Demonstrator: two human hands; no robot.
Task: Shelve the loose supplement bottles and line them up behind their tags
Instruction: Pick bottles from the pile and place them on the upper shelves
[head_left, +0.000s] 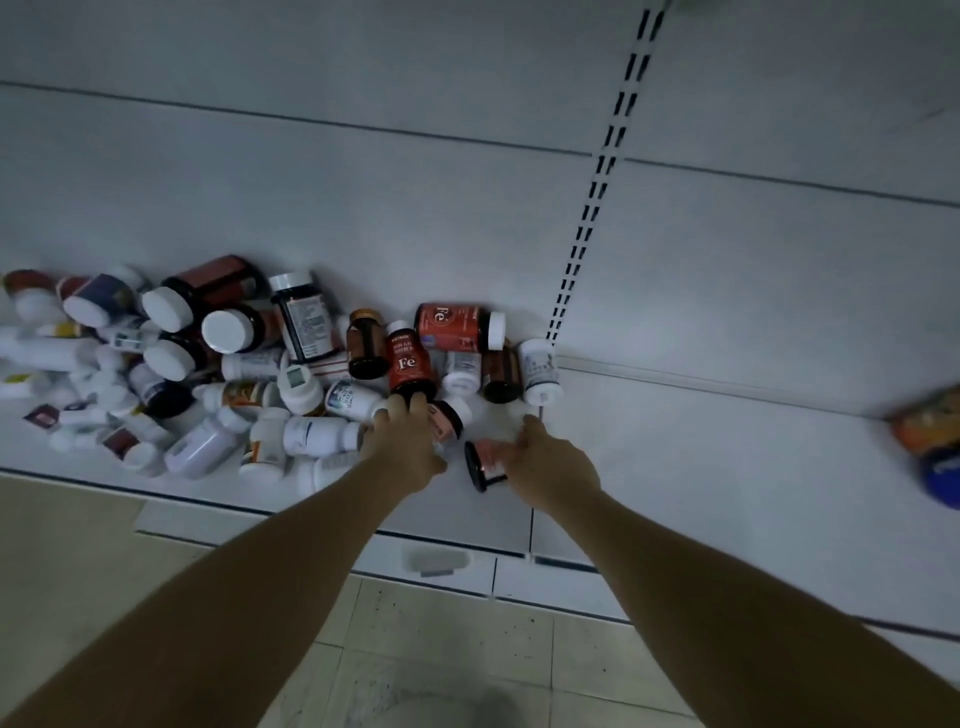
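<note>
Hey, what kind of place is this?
Probably a shop or pharmacy aisle: white shelving with a slotted upright, a heap of supplement bottles on it, and a tiled floor.

**Two bare arms, elbow to fingertip**

My left forearm (249, 582) and right forearm (727, 587) are showing bare along their whole visible length, uncovered from the lower edge of the view up to each wrist. The wide lens is stretching them long and making them taper toward the hands. My left hand (402, 447) and right hand (545, 467) are showing bare too. Dim light is putting both arms in soft shadow and blurring any finer marks.
</note>
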